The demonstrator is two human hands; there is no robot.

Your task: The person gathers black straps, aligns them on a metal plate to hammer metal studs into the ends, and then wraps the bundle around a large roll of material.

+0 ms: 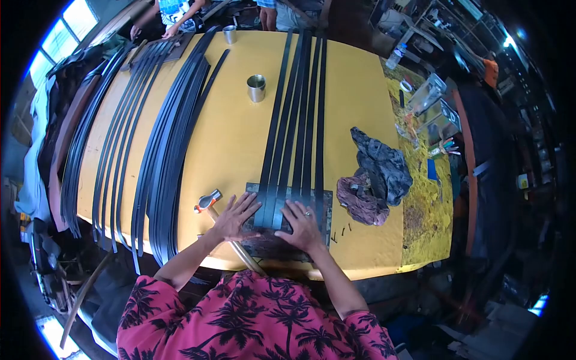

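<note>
Several long black strips [295, 120] run down the yellow table, their near ends lying on a dark flat board [276, 246] in front of me. My left hand [237, 219] rests at the board's left edge, fingers stretched out beside the leftmost strip. With fingers spread, my right hand [301, 227] lies flat over the strip ends and the board; a ring shows on one finger. A hammer [208, 201] with a wooden handle lies on the table, its handle passing beneath my left wrist. Parts of the strip ends are hidden under my right hand.
Bundles of black strips [174, 126] lie to the left. Two metal cups [256, 90] stand farther back. Crumpled dark cloths [381, 171] and small nail-like pieces [342, 233] are on the right, near a yellow-stained strip with a bottle [396, 56]. Another person's hands [171, 31] are at the far left end.
</note>
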